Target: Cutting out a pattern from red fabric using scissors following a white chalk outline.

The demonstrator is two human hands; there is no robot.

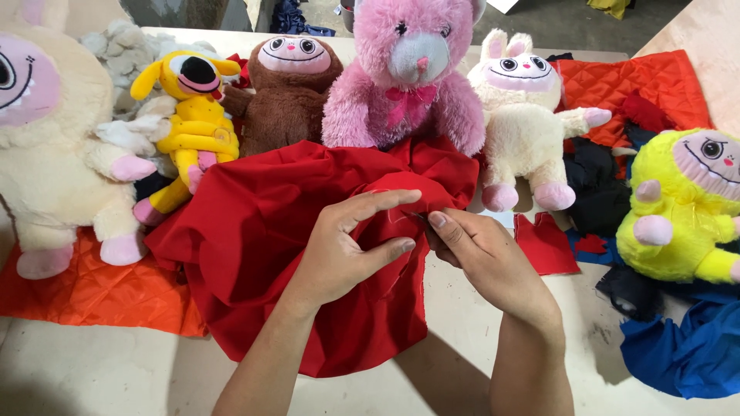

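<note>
A large red cloth (pixel 254 231) lies bunched on the pale table (pixel 92 370) in front of me. My left hand (pixel 351 246) rests on it, thumb and fingers pinching a fold near the cloth's right edge. My right hand (pixel 478 250) meets it from the right, fingertips closed on the same edge at about the middle of the view; a thin needle-like item may be between them, too small to tell.
Plush toys line the back: cream monster (pixel 46 154), yellow dog (pixel 193 115), brown monster (pixel 289 85), pink bear (pixel 408 69), white bunny (pixel 528 115), yellow monster (pixel 686 208). Orange quilted fabric (pixel 85 293), red scrap (pixel 546 245), blue cloth (pixel 686 354), dark scraps at right.
</note>
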